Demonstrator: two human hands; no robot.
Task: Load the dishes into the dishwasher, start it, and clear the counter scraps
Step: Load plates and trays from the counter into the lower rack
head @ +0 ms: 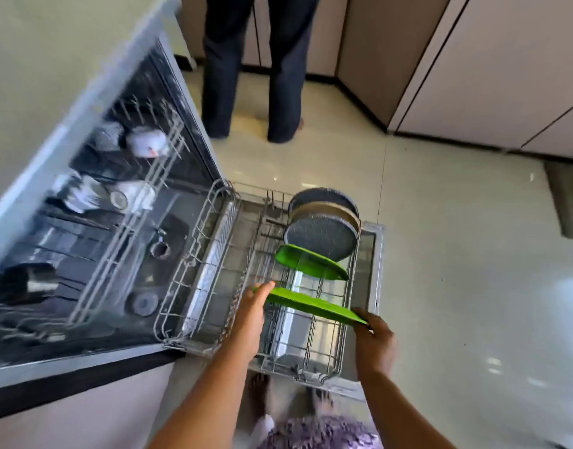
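Head view. Item: green plate (pixel 314 305), flat, thin, judged light, stiff and slick. My left grip (pixel 251 314) clasps its near-left edge; my right grip (pixel 374 341) pinches the opposite rim. It hangs between both grips, over the lower rack (pixel 194 286), just short of a second green plate (pixel 311 262) already slotted. Best held by the rims.

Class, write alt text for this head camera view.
Both hands, left and right, lower a green plate into the pulled-out lower dishwasher rack, behind another green plate and three round grey and tan plates.
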